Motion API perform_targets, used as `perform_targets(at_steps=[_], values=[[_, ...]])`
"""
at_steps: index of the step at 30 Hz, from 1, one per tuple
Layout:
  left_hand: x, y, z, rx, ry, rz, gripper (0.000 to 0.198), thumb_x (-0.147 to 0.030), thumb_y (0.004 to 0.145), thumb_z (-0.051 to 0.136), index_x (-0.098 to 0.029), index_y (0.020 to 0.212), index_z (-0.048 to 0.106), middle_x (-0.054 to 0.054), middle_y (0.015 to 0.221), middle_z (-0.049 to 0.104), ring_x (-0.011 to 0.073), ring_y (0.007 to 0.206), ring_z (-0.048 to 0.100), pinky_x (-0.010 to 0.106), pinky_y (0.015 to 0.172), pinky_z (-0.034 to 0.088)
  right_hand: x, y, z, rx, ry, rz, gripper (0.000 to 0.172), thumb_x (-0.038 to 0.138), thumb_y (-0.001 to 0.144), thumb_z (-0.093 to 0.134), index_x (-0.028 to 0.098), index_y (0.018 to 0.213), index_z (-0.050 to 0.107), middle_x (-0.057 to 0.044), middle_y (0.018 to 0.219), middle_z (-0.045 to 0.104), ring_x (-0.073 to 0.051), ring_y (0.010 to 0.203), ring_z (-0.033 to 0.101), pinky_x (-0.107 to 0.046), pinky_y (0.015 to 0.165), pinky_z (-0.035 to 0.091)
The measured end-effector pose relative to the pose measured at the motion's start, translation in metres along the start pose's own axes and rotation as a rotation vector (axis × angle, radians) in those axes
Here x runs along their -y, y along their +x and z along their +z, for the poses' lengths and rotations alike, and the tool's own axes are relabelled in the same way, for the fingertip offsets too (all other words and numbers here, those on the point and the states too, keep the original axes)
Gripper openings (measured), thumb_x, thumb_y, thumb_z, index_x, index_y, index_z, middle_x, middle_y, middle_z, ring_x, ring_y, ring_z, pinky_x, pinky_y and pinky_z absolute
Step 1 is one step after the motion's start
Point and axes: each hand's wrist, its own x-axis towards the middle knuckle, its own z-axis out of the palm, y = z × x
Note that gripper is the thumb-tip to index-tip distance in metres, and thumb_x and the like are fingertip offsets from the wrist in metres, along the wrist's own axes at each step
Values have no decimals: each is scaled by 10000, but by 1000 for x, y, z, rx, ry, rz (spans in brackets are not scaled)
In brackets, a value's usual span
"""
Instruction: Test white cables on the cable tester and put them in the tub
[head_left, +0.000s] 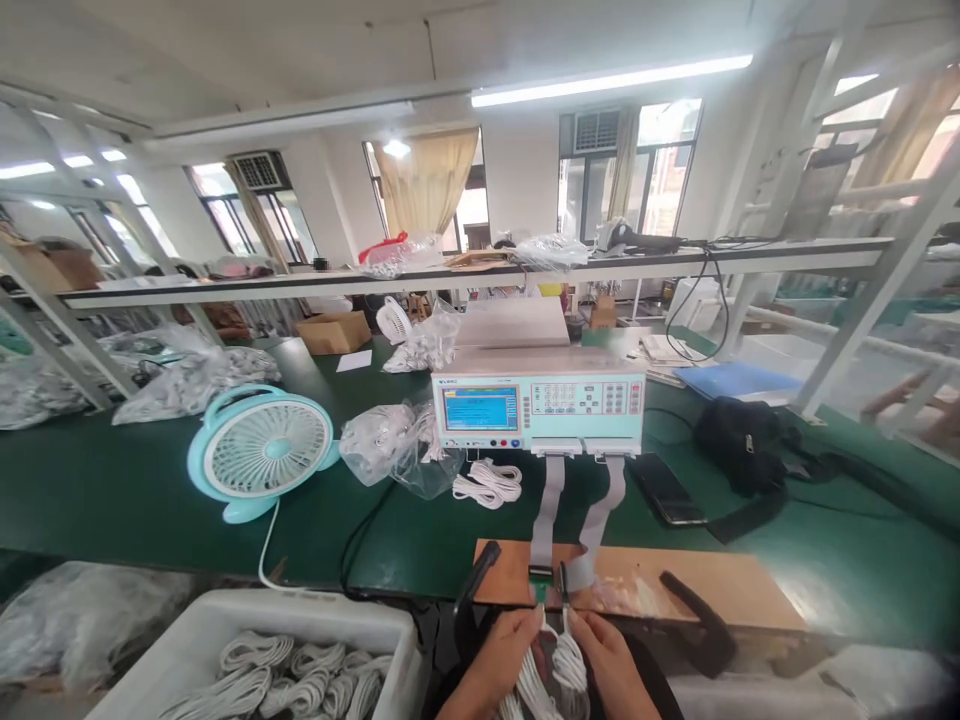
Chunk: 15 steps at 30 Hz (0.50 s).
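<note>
At the front edge of the table, my left hand [511, 648] is closed in a pinch on one end of a bundled white cable [568, 665]. The cable end points up at a small green circuit board [541, 592]; I cannot tell whether it is plugged in. My right hand [606, 655] pinches the other white end beside a dark upright connector piece [563, 580]. White cable loops hang between the two hands. Two grey ribbon cables [550, 505] run from the board area to a tester with a lit blue screen [481, 409].
Left of my hands stands a white bin [401, 640] of coiled white cables. A light-blue fan [262, 450], bagged cables [379, 440] and a loose white cable coil [487, 484] lie behind. To the right are a phone [667, 488] and a black bag [739, 443]. A shelf [675, 262] crosses above.
</note>
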Motion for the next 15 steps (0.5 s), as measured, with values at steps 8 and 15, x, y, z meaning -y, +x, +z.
perform_targets(at_steps=[8, 15], values=[[-1, 11, -2, 95, -59, -43, 650, -729, 613, 463, -105, 622, 641, 32, 479, 562, 125, 416, 463, 256, 469, 363, -9, 11, -9, 110, 14, 0, 370, 503, 567, 703, 147, 664, 679, -33, 612, 656, -198, 653, 576, -273, 659, 433], [-2, 12, 7, -13, -83, 20, 582, -692, 611, 501, -126, 511, 593, 6, 432, 514, 125, 409, 445, 258, 464, 349, -12, 12, -5, 52, -33, -66, 407, 562, 541, 683, 163, 614, 646, -29, 560, 615, -208, 587, 544, -319, 613, 420]])
